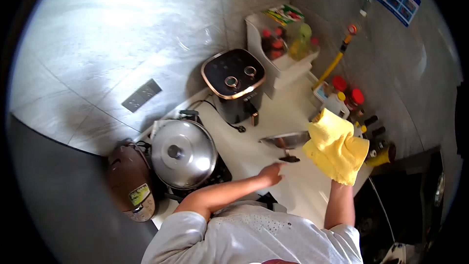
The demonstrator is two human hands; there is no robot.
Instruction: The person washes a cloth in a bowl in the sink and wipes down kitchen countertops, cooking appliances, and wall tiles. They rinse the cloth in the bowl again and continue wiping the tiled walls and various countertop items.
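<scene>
My left hand (271,175) is over the counter, its fingers partly stretched out and apart, holding nothing that I can see. Just beyond its fingertips is a dark knob or handle (289,159), close to a shiny metal lid or pan (288,140) seen nearly edge-on. A yellow cloth (337,146) covers most of my right hand (343,186), which holds it up above the counter's right side. The fingers under the cloth are hidden. Part of the metal piece is behind the cloth's left edge.
A lidded steel pot (183,154) sits on a black cooktop (222,173), beside a brown appliance (131,181). Behind stand a black air fryer (234,85) and a white rack (264,44) with bottles. Red-lidded jars (355,98) line the right wall, near a yellow pipe (332,63).
</scene>
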